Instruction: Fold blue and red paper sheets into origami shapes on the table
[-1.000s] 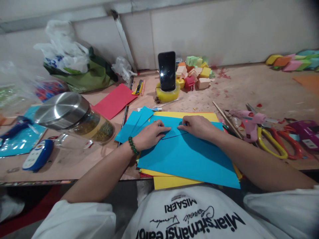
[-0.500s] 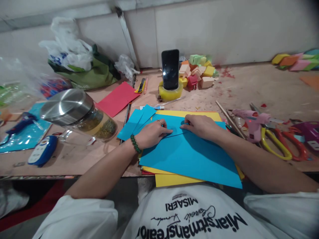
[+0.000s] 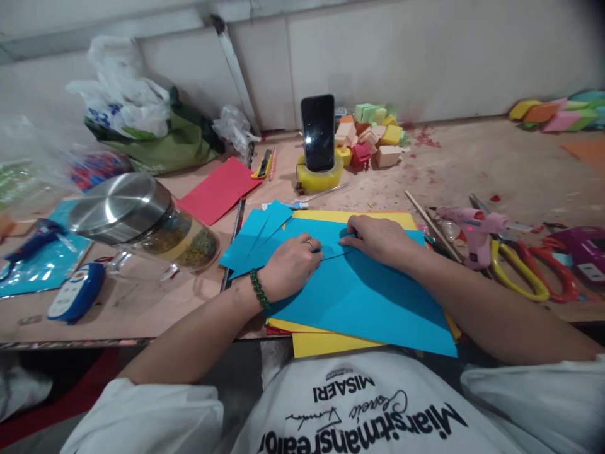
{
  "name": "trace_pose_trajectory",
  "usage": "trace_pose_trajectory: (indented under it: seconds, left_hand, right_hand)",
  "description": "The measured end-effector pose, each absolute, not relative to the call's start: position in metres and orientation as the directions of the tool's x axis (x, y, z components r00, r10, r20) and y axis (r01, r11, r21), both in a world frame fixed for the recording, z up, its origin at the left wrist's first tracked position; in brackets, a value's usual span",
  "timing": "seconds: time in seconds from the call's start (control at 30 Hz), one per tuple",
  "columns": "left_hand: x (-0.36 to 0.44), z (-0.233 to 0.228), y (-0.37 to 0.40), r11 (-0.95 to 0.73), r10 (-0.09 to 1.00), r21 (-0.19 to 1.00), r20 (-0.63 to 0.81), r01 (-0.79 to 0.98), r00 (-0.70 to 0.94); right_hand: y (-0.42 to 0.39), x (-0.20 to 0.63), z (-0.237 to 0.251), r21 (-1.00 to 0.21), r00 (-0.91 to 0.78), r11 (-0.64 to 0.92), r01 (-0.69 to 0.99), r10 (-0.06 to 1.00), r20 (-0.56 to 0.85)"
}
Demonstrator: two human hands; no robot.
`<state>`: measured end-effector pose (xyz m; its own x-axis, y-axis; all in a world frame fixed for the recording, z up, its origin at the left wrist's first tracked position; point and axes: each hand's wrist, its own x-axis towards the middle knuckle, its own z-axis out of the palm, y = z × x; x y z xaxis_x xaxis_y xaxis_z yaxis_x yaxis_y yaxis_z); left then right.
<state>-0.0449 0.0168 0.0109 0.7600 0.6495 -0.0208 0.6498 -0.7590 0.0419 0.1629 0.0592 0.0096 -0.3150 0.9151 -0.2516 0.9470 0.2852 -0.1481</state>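
Two hands press flat on a blue paper sheet (image 3: 363, 302) that tops a stack of yellow sheets (image 3: 326, 343) at the near edge of the bench (image 3: 472, 164); the left hand (image 3: 290, 268), fingers down and slightly spread, pins the sheet's far part; the right hand (image 3: 378, 238) lies just beside it, fingertips together on a folded flap, pinching nothing that I can make out; by my reading the step in hand is creasing a fold along the sheet's far edge; the next move probably calls for steady pressure drawn along the crease while the other hand keeps the sheet from sliding; loose blue strips (image 3: 258, 230) lie fanned towards the left edge; a pink glue gun (image 3: 475, 230) and scissors (image 3: 529, 277) sit near the right edge.
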Motion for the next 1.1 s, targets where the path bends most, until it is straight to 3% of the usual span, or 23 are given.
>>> trace_pose_trajectory:
  seconds: [0.13,0.4,0.67,0.83,1.1]
  left_hand:
    - [-0.036,0.011,0.002,-0.710,0.703,-0.028,-0.084,0.704,0.706]
    - [-0.029,0.008,-0.012,-0.642,0.766,-0.031,-0.011,0.766,0.642]
    - [-0.027,0.005,-0.011,-0.627,0.779,0.015,0.008,0.779,0.627]
    - [-0.027,0.004,-0.011,-0.615,0.787,0.035,-0.040,0.788,0.616]
    - [-0.026,0.004,-0.012,-0.608,0.792,0.033,-0.042,0.793,0.609]
  right_hand:
    - [0.056,0.163,0.011,-0.131,-0.369,0.354,0.926,0.922,-0.120]
    - [0.064,0.160,0.014,-0.298,-0.507,0.432,0.851,0.826,-0.249]
    - [0.078,0.135,0.025,-0.070,-0.420,0.427,0.902,0.826,-0.376]
    - [0.087,0.138,0.023,-0.113,-0.442,0.438,0.892,0.792,-0.422]
    - [0.089,0.169,0.016,-0.129,-0.398,0.380,0.916,0.820,-0.411]
